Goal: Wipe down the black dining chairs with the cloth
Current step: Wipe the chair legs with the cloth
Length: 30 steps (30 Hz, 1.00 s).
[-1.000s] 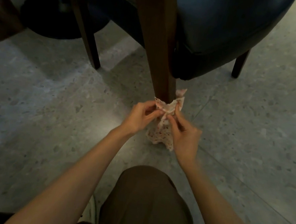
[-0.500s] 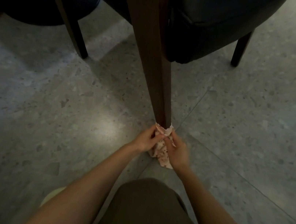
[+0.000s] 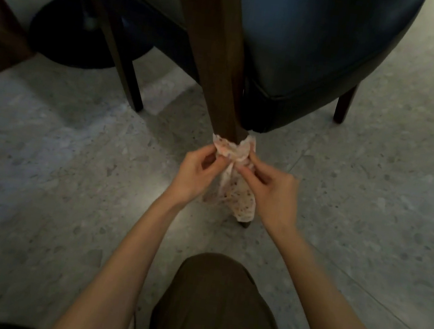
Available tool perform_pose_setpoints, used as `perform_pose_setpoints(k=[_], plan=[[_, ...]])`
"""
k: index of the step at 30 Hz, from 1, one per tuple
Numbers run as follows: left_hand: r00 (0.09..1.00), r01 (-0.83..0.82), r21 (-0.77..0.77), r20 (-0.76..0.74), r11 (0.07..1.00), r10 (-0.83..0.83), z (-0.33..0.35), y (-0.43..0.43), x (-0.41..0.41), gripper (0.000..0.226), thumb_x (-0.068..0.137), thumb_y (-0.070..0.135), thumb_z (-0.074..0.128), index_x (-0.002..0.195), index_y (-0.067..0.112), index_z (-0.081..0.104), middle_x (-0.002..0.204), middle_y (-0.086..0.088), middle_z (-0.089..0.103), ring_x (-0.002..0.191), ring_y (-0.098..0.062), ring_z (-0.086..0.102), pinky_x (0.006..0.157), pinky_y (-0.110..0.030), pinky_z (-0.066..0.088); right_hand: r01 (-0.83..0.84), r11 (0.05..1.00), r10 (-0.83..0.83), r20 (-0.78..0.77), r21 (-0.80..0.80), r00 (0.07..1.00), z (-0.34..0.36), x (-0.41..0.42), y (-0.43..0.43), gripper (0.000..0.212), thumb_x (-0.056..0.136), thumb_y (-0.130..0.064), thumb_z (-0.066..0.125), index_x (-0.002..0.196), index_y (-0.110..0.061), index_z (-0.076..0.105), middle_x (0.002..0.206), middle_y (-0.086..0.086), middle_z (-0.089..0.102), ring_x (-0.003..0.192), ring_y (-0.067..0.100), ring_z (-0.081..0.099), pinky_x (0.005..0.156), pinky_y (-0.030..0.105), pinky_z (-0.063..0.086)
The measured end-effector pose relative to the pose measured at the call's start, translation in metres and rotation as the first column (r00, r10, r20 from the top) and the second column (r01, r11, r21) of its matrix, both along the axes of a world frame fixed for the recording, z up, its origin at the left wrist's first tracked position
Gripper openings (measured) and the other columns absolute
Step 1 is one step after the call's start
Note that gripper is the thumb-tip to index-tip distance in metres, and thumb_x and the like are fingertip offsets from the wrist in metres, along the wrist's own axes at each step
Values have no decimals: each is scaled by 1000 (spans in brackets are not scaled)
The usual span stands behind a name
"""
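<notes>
Terrazzo floor (image 3: 40, 171), grey and speckled, fills most of the view. Over it stands the black dining chair (image 3: 325, 53), its padded seat at the upper right, with a round black table base (image 3: 68, 40) behind it on the left. A knee in brown trousers (image 3: 216, 310) juts in from below. The chair's near wooden leg (image 3: 219, 66) runs down the middle. The left hand (image 3: 194, 175) and the right hand (image 3: 273, 195) each pinch one end of the patterned cloth (image 3: 233, 151) with curled fingers. The cloth is looped around the leg near its foot, and its tail hangs between the wrists.
</notes>
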<state>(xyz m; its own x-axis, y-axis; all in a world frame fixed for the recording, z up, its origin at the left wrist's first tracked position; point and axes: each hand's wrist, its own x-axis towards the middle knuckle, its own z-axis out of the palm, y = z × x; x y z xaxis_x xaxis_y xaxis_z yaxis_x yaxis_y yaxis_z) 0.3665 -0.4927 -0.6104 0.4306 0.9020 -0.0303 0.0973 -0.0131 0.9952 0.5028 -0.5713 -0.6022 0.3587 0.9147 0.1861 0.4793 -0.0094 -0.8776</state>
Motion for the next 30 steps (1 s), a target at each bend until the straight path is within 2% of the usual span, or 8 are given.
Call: perform_pose_setpoints(k=[3,9,13,17,20,23,27,30], plan=[[999,4,-11,33,1000,-3,14,9,-3,15,95,9,54,96,20,65,90,7,67,81,5,63,77,-18,51,-13,999,16,-71,52,997,18,0,8,36,85,-28,69,119,-30,57,87,2,75,75,24,71,68,47,57],[992,119,-68,-42,991,-122,-31,-5,2,18,91,7,60,101,21,64,96,10,68,88,6,64,79,-16,51,-22,996,10,-130,-86,992,-40,14,-11,35,82,-23,72,117,-21,63,86,2,75,72,28,70,67,47,57],[972,181,-179,-115,967,-203,-86,-18,14,24,89,6,64,113,5,64,106,-3,69,88,7,64,81,-15,50,-20,969,-68,-339,-247,938,-91,22,-26,40,83,-9,71,122,-8,63,105,7,73,98,24,70,83,29,56],[946,221,-214,-192,952,-262,-127,-24,23,25,89,8,65,113,0,63,108,-10,68,87,5,63,83,-18,50,-92,939,-62,-427,-331,902,-127,25,-34,41,87,-12,68,127,-19,61,114,-3,70,107,11,66,97,32,52],[934,241,-238,-207,941,-292,-149,-29,29,26,91,4,61,115,-6,61,107,-9,66,79,15,60,77,-10,47,-121,910,-92,-478,-397,873,-150,28,-38,42,89,-12,65,126,-29,57,110,-11,70,107,8,65,99,34,50],[933,239,-263,-205,935,-296,-160,-33,32,27,91,4,61,116,-6,59,116,-18,65,78,17,58,83,-14,46,-131,891,-123,-507,-435,853,-161,31,-41,45,90,-12,64,133,-20,57,117,-4,69,110,12,64,100,36,49],[945,218,-235,-193,947,-266,-149,-34,28,27,92,5,60,117,-4,61,113,-13,65,81,15,59,80,-9,46,-121,909,-113,-517,-398,848,-142,27,-39,40,88,-8,64,128,-14,61,119,2,69,108,11,65,95,28,51],[959,190,-174,-176,966,-220,-122,-28,20,22,91,5,61,113,2,63,106,-7,66,78,19,58,77,-8,46,-117,936,-54,-464,-332,884,-108,23,-30,35,88,-4,64,115,-27,65,110,-7,71,100,2,67,86,17,51]])
